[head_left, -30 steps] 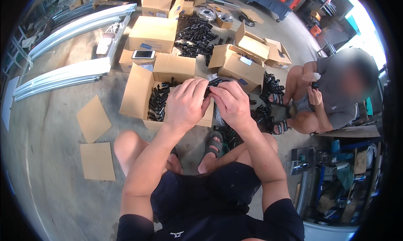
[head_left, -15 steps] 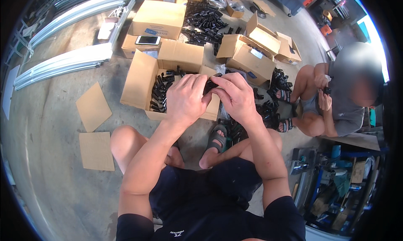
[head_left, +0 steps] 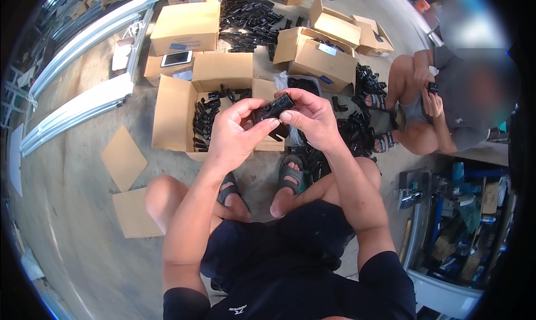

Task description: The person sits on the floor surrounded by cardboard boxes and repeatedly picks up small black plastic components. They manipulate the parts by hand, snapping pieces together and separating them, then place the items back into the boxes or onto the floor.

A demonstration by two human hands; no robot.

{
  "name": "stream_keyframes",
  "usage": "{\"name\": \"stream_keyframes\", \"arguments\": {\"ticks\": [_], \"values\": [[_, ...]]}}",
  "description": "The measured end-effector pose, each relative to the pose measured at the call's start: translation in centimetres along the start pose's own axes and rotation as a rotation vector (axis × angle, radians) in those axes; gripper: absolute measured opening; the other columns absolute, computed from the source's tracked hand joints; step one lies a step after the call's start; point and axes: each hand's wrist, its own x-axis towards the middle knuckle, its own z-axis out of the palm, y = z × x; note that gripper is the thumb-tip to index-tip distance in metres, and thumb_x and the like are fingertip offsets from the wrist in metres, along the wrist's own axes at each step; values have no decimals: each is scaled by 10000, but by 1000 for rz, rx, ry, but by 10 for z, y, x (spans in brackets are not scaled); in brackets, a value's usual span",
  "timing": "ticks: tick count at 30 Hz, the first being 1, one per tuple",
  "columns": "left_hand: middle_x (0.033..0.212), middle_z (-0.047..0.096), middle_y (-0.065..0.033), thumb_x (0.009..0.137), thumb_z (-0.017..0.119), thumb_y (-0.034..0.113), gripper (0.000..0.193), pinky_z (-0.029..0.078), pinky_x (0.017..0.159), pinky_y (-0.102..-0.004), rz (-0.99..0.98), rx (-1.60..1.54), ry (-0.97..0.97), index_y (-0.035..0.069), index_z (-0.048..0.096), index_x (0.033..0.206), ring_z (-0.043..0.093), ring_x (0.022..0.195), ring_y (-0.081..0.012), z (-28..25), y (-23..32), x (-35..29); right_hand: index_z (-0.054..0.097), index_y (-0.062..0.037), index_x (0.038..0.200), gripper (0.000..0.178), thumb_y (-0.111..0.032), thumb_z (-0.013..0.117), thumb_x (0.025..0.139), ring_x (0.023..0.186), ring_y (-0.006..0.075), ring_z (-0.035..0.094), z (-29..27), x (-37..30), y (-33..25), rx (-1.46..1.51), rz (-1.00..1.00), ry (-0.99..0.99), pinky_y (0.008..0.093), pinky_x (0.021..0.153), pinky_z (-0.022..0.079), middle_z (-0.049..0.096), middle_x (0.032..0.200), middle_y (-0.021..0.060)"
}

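Between my two hands is a glossy black plastic part, short and blocky, with a forked end hanging below the fingers. My left hand pinches its left side between thumb and fingers. At its right end, my right hand grips with thumb and fingertips. Just beyond my hands stands an open cardboard box with several similar black parts inside. More loose black parts lie heaped on the floor to the right of my hands.
A co-worker sits at the right, holding a small black part. Far back lie a black heap and more open boxes. A white tablet rests on a box. Metal rails lie at left; a tool cart stands at right.
My hands have tilted the black part, so more of its surface and its forked end now show. The view has shifted slightly. The co-worker's hands stay close together.
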Motion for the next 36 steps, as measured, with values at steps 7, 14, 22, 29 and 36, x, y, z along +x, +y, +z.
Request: {"name": "stream_keyframes", "arguments": {"ticks": [7, 14, 22, 29, 36], "values": [[1144, 705, -102, 927, 720, -46, 359, 537, 911, -263, 273, 19, 93, -53, 613, 1269, 664, 1010, -127, 19, -5, 0, 631, 47, 1286, 370, -9, 733, 934, 1030, 107, 647, 5, -5, -4, 63, -40, 81, 270, 918, 546, 690, 1150, 58], [1151, 719, -150, 933, 696, -73, 306, 558, 941, -295, 245, -69, 102, -76, 618, 1229, 691, 1043, -172, 19, -19, 5, 636, 60, 1282, 377, -53, 746, 939, 1013, 90, 645, 5, -9, 2, 19, -89, 122, 264, 890, 549, 701, 1111, 47], [1125, 717, -204, 995, 647, 46, 242, 601, 887, -377, 103, -343, 139, -44, 630, 1218, 724, 1011, -282, 14, -25, 11, 707, 13, 1212, 327, -231, 698, 994, 820, 81, 627, -71, 32, -14, -501, 85, 267, 253, 749, 539, 726, 962, 21], [1103, 707, -172, 987, 670, 95, 239, 638, 881, -431, -10, -500, 253, -27, 636, 1189, 725, 1003, -276, 9, -26, 26, 765, 16, 893, 235, -184, 641, 889, 940, 401, 719, -256, 7, 178, -1720, 502, -126, 465, 855, 577, 746, 1010, 234], [1113, 700, -203, 997, 656, 113, 235, 609, 928, -457, -83, -459, 346, -18, 621, 1189, 714, 1019, -307, -3, -35, 37, 765, -66, 1000, 203, -205, 674, 882, 1011, 383, 699, -242, -49, 298, -1489, 686, 180, 488, 899, 561, 733, 1066, 203]]}}
